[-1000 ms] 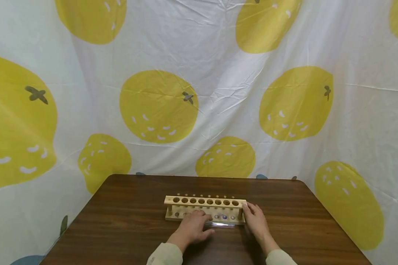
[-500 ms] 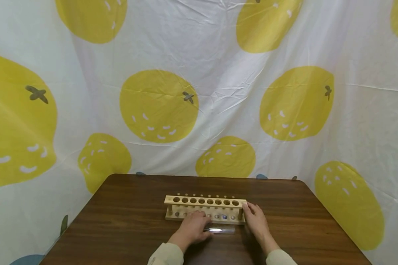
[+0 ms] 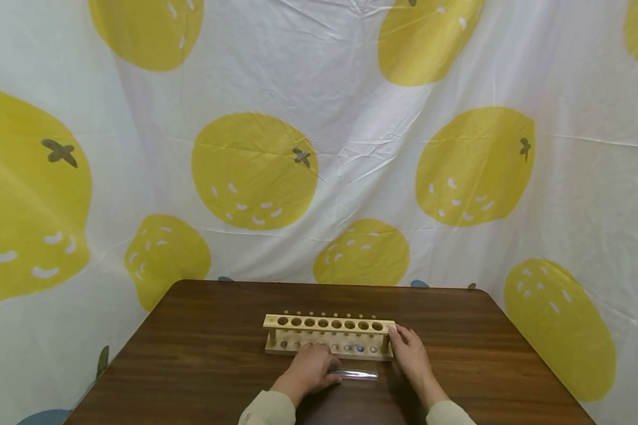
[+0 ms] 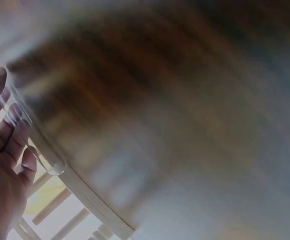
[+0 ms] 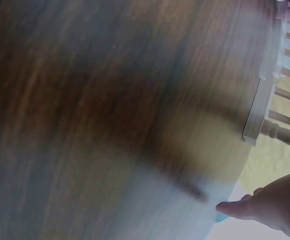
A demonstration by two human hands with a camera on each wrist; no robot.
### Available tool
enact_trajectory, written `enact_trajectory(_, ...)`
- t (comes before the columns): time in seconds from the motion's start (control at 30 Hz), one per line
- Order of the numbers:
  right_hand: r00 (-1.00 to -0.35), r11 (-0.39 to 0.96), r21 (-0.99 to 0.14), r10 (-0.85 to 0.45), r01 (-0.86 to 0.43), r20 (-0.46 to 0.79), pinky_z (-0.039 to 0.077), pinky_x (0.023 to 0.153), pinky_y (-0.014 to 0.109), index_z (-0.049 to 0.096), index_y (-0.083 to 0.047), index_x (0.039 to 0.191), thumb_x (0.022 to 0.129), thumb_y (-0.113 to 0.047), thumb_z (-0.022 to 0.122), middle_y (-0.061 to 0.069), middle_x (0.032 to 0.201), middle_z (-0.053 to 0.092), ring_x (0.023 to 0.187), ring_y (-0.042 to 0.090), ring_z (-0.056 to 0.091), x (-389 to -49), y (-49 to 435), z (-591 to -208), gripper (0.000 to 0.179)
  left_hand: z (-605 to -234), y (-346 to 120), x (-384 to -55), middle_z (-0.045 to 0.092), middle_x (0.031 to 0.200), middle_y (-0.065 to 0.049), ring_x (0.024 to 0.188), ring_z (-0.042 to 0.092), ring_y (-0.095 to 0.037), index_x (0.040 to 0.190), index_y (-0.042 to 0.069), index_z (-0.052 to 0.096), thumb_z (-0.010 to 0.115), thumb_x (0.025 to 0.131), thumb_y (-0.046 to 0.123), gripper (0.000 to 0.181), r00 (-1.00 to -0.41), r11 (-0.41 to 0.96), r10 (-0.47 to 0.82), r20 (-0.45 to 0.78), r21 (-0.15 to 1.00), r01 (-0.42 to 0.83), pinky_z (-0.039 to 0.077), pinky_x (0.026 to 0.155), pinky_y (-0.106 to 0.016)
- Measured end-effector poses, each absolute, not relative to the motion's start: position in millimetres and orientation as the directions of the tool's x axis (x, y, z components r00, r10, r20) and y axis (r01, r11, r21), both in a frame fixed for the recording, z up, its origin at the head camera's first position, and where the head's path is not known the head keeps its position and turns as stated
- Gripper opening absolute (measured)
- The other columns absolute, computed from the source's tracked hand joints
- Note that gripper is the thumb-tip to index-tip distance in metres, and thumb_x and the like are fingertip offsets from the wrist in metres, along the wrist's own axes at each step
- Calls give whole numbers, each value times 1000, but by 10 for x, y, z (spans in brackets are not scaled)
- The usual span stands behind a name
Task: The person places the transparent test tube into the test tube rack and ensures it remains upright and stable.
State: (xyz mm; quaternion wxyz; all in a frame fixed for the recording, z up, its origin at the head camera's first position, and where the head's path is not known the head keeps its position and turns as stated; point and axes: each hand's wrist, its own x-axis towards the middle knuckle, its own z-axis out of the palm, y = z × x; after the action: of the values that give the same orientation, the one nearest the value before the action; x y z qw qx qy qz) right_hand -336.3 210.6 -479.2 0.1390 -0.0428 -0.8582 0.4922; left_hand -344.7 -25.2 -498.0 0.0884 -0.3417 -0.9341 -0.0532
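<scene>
A clear glass test tube (image 3: pixel 358 375) lies level in front of the wooden test tube rack (image 3: pixel 329 330), crosswise to my arms. My left hand (image 3: pixel 309 369) pinches its left part between thumb and fingers. In the left wrist view the fingers (image 4: pixel 15 142) curl round the tube (image 4: pixel 48 159), whose rounded end points past them toward the rack's base. At the rack's right end, my right hand (image 3: pixel 412 354) touches the upper corner with its fingertips. The right wrist view shows that hand (image 5: pixel 280 205) with its thumb stretched out, beside the rack's base (image 5: pixel 259 112).
The rack has a row of several round holes on top, shallow hollows in its base board and short pegs behind. It stands on a dark brown wooden table (image 3: pixel 207 336). A white curtain (image 3: pixel 361 147) with yellow fruit prints hangs behind and at both sides.
The test tube has moved from the rack's front edge toward me. My left hand has shifted slightly back with it, its fingers drawing in. My right hand and the rack stay in place.
</scene>
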Motion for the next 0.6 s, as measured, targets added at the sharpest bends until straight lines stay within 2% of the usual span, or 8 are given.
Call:
enact_trajectory(0.2,-960,487,-871,210,-59,183,16,105,55,50,1,128,94,-39,45,26,136,37,132,41,19,-3363,2106,-4800,52,-4935,-258,-3427,52,77,14,74,50,-6,95,31,69,66,78,47,23,-751,758,626,210,63,650,41,72,-34)
enact_trajectory(0.33,-962,482,-874,206,-61,180,16,105,55,49,1,128,94,-39,45,26,137,37,132,41,18,-3361,2106,-4800,52,-4875,-279,-3408,54,79,14,75,51,-6,92,29,68,66,78,45,21,-720,733,645,255,59,677,41,73,-32)
enact_trajectory(0.6,-962,464,-883,205,-65,178,16,105,54,49,1,128,94,-38,45,26,136,37,132,42,18,-3350,2103,-4783,52,-4711,-348,-3414,53,73,15,69,49,-4,85,28,67,67,77,43,17,-714,733,628,309,71,676,39,60,-25)
